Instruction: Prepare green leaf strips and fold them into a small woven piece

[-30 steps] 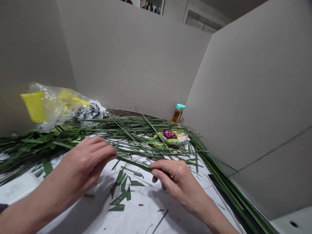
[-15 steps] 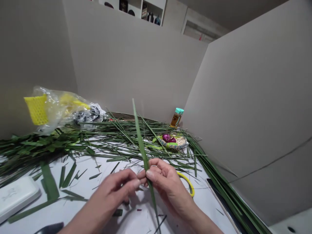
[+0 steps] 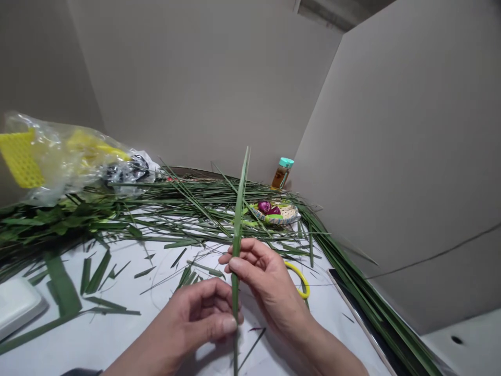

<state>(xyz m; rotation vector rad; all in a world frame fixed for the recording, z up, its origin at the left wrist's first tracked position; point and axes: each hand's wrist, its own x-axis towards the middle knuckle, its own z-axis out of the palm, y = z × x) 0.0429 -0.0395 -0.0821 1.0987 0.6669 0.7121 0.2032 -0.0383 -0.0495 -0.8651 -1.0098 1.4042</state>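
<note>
A long, narrow green leaf blade [image 3: 238,209] stands nearly upright in front of me, its pointed tip up. Pinched between thumb and fingers, it is held at mid-length by my right hand [image 3: 266,277]. Lower down, my left hand [image 3: 207,316] is closed on the same blade, thumb on the near side and fingers behind. Under my right wrist a yellow loop handle [image 3: 301,282] shows; the rest of that tool is hidden. Cut leaf pieces [image 3: 97,271] lie scattered on the white table surface [image 3: 117,334] left of my hands.
Long leaves pile across the back [image 3: 188,193] and down the right edge. A woven basket [image 3: 289,215] with purple items stands near a teal-lidded bottle [image 3: 282,173]. At left are a clear plastic bag [image 3: 58,156] with yellow contents and a white case [image 3: 18,305]. Grey partitions [image 3: 188,94] surround the table.
The leaf blade has swung from leaning left to nearly upright. My left hand has moved down and taken hold of its lower part. The view has tilted downward and turned slightly.
</note>
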